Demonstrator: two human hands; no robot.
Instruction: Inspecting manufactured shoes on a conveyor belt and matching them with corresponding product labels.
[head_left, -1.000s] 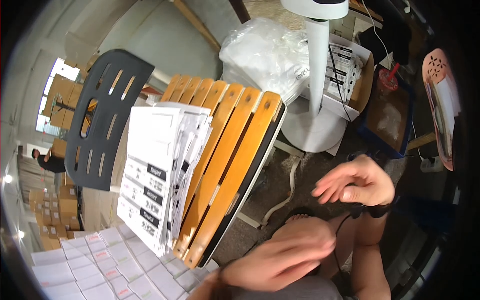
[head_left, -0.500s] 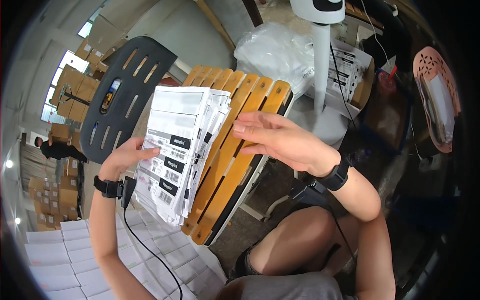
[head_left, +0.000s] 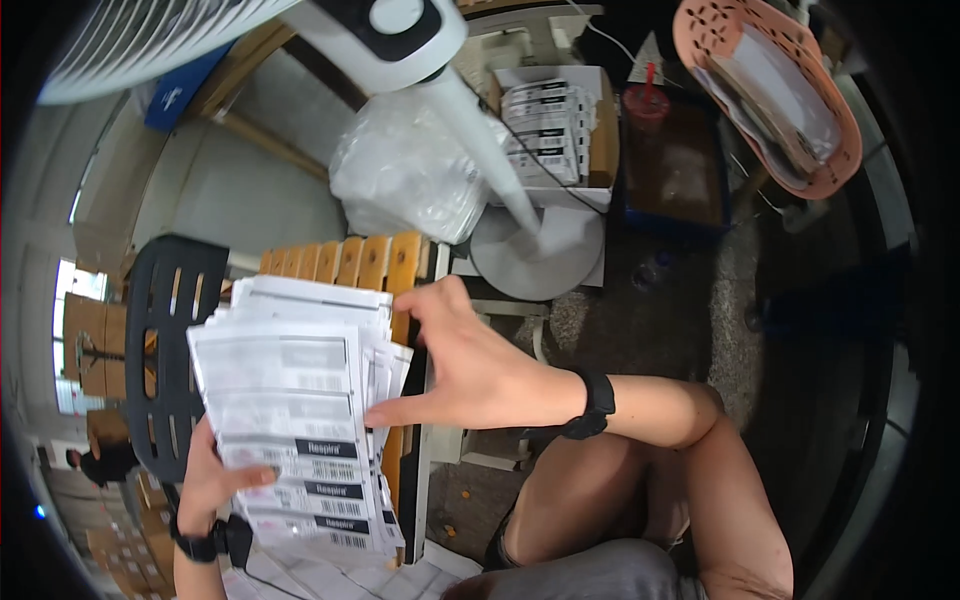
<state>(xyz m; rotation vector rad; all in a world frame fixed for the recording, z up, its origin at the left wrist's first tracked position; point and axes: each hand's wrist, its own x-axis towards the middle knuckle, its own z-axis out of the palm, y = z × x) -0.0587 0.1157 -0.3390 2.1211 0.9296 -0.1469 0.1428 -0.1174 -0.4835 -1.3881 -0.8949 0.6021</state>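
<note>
A thick stack of white printed label sheets lies on the yellow wooden slats, its sheets unevenly fanned at the far and right edges. My left hand grips the stack's near left side, thumb on the top sheet and the other fingers out of sight. Against the right edge rests my right hand. Its thumb and fingers are spread apart, fingertips at the far right corner and thumb lower down the edge. Black bands circle both wrists.
A slotted dark chair back stands left. Beyond the slats are a bundle of clear plastic, a white fan and a box of labels. Farther right are a blue-edged tray and a pink basket. A person stands far left.
My right hand has moved from above the slats onto the stack's right edge. My left hand still holds the left side. The view has swung right, and the stack now sits lower left.
</note>
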